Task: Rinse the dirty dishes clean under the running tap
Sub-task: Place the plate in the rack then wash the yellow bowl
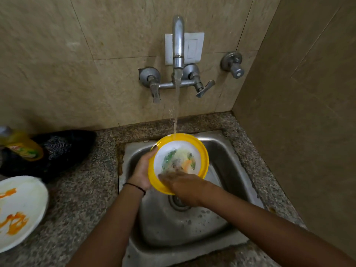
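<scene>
A yellow-rimmed plate (202,151) with a white centre and a green and orange pattern is tilted over the steel sink (227,151). Water runs from the wall tap (178,47) onto the plate's upper rim. My left hand (141,170) grips the plate's left edge, thumb on the rim. My right hand (185,186) lies on the plate's lower part, its fingers blurred against the white centre. A white plate (19,211) smeared with orange sauce sits on the counter at the far left.
A yellow dish-soap bottle (23,145) lies on a black cloth (63,149) at the back left of the speckled granite counter (82,205). A separate valve (234,64) sticks out of the wall right of the tap. A tiled side wall closes in the right.
</scene>
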